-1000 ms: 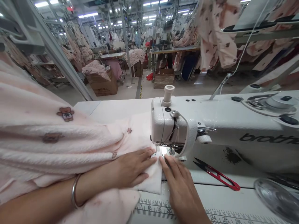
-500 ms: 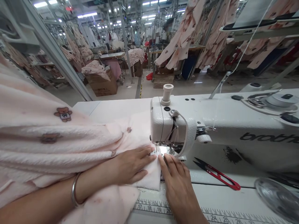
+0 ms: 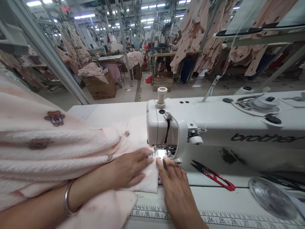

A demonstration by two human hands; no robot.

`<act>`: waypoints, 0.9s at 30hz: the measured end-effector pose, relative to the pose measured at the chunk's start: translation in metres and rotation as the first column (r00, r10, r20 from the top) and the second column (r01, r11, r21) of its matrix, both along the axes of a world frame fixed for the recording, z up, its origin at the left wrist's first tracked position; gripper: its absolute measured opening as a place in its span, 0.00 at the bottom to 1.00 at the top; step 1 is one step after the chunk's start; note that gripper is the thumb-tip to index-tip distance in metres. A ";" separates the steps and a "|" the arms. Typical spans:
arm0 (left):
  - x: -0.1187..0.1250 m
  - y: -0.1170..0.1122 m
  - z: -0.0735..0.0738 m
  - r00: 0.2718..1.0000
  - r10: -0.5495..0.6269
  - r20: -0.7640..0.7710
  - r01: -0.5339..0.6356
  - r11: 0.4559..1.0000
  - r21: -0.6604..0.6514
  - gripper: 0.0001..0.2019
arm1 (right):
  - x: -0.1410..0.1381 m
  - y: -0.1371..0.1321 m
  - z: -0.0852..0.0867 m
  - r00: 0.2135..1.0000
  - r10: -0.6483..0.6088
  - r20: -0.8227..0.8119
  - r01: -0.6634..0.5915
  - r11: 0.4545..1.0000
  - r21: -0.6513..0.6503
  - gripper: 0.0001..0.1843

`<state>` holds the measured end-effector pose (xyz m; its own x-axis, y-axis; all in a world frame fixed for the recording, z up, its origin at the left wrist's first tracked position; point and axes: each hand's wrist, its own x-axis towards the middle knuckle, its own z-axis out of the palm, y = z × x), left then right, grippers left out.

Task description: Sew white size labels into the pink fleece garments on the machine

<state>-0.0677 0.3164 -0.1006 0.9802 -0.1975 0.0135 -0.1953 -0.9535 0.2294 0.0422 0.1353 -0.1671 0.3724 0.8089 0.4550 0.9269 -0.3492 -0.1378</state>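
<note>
Checking the last frames against now: what moved?

Mostly the camera. The Brother sewing machine head (image 3: 212, 127) sits further left in view. Against it, the left hand (image 3: 128, 168) and right hand (image 3: 175, 194) look about where they were.

Where's the cloth?

Pink teddy-print fleece (image 3: 57, 143) lies in thick folds left of the machine head and runs in toward the presser foot (image 3: 166, 154). A white folded layer (image 3: 145, 181) sits right in front of that foot, under both hands.

Grip state?

Both wide, nothing pinched. Left lies flat on the fleece and white layer, fingers spread, metal bangle (image 3: 66, 197) on the wrist. Right is also open, its fingers pressing the white layer just in front of the foot.

What's close by?

Red-handled thread snips (image 3: 213, 176) lie on the worktop (image 3: 81, 111), front-right of the machine head, just beyond the right hand and untouched. A printed ruler scale (image 3: 152, 213) runs along the worktop in front of the head, passing under the right wrist.
</note>
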 end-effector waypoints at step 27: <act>0.009 0.007 -0.005 0.977 0.137 0.162 -0.136 0.991 -0.014 0.26 | -0.041 0.013 0.001 0.994 0.070 0.087 -0.078 0.993 0.091 0.23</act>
<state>-0.0586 0.3239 -0.1052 0.9827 -0.0618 0.1745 -0.0981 -0.9732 0.2078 0.0010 0.1487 -0.1659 0.2705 0.7848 0.5576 0.9593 -0.2683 -0.0877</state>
